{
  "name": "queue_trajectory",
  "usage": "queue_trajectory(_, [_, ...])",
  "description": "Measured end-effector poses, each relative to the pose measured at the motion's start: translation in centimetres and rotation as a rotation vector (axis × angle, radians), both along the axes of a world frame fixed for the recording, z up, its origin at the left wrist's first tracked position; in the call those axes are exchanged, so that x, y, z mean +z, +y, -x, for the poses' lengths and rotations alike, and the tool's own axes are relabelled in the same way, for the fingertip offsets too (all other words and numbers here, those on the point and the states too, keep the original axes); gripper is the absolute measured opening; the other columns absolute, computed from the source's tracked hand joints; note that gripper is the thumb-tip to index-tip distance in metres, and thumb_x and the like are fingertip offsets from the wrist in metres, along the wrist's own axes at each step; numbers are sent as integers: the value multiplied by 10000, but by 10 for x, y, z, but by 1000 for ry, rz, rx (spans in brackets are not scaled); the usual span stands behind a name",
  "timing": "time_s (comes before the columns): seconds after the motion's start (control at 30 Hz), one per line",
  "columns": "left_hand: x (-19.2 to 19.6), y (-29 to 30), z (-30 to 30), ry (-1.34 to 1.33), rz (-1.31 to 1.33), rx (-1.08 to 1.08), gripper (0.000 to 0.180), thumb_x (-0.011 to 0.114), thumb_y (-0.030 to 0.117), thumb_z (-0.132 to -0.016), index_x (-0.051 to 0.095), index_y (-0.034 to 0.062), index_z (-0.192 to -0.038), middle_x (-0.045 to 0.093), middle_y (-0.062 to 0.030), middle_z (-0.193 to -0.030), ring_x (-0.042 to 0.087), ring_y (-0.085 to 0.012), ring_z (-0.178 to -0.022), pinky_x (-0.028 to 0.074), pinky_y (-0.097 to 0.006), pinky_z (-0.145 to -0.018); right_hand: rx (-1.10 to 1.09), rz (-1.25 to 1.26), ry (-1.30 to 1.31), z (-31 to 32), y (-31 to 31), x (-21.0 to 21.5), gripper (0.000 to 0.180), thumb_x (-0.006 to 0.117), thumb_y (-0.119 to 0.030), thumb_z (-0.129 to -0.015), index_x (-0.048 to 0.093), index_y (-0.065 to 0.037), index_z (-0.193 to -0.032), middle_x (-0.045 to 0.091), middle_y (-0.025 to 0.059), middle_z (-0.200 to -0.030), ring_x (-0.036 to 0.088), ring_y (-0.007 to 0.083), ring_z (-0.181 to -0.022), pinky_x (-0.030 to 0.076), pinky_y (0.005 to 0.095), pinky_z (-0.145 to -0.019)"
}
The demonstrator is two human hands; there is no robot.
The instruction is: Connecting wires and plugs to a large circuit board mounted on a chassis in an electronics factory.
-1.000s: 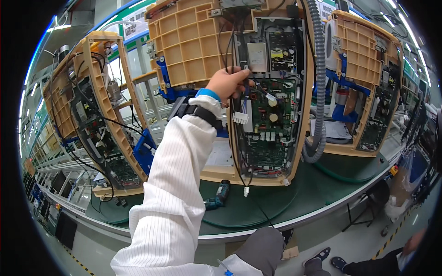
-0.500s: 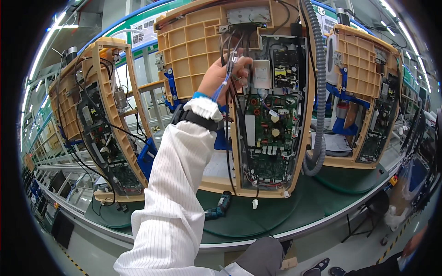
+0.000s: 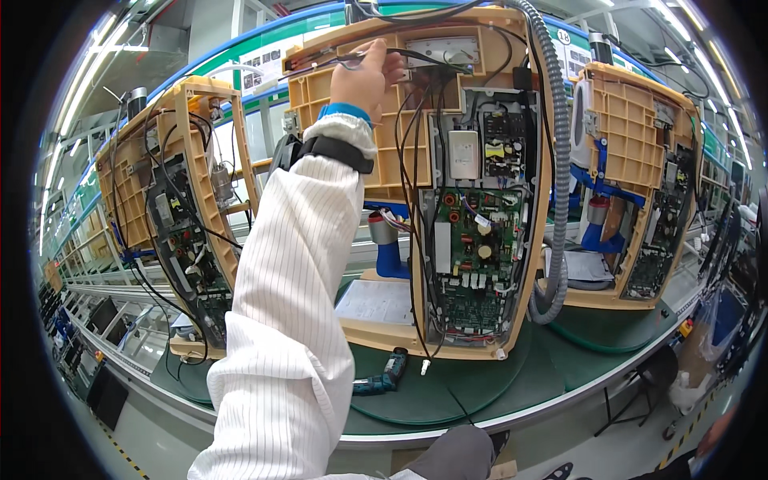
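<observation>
My left hand (image 3: pixel 368 76), in a white striped sleeve with a blue wristband, is raised to the top of the middle wooden-coloured frame (image 3: pixel 320 88). Its fingers are closed on a bundle of dark cables (image 3: pixel 432 58), which runs across the frame's upper part. Below and to the right, the open housing shows a silver box (image 3: pixel 463 154) and a green circuit board (image 3: pixel 480 240). More black cables (image 3: pixel 406 160) hang down the housing's left side. A white connector (image 3: pixel 426 367) dangles under the bottom edge. My right hand is out of view.
A teal and black power tool (image 3: pixel 384 376) lies on the green work surface (image 3: pixel 496 400). A ribbed grey hose (image 3: pixel 560 160) runs down the frame's right side. Similar frames stand at left (image 3: pixel 128 184) and right (image 3: pixel 624 120). Another person's hand (image 3: pixel 714 434) shows at the lower right edge.
My left hand has moved up and slightly left, taking the cables from beside the silver box to the top of the frame. A red and blue part behind has come into view.
</observation>
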State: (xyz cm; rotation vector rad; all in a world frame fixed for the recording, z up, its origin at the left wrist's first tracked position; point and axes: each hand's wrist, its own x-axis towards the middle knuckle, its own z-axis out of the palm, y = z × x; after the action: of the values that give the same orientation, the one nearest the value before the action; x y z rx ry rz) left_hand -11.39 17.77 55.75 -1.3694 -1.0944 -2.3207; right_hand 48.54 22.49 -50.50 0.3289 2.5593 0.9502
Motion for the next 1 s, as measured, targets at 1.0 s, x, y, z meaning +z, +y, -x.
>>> queue_trajectory(1.0, [-67,37,41,128,399,677,560,765,377,-856,606,-47,-1186,686,-104,-970,650,-178,-861,527,-305,-745,-105,672,7,7,71,94,200,560,-169,-905,746,-110,-950,712,137,-1006,694,316,-904,566,437,-735])
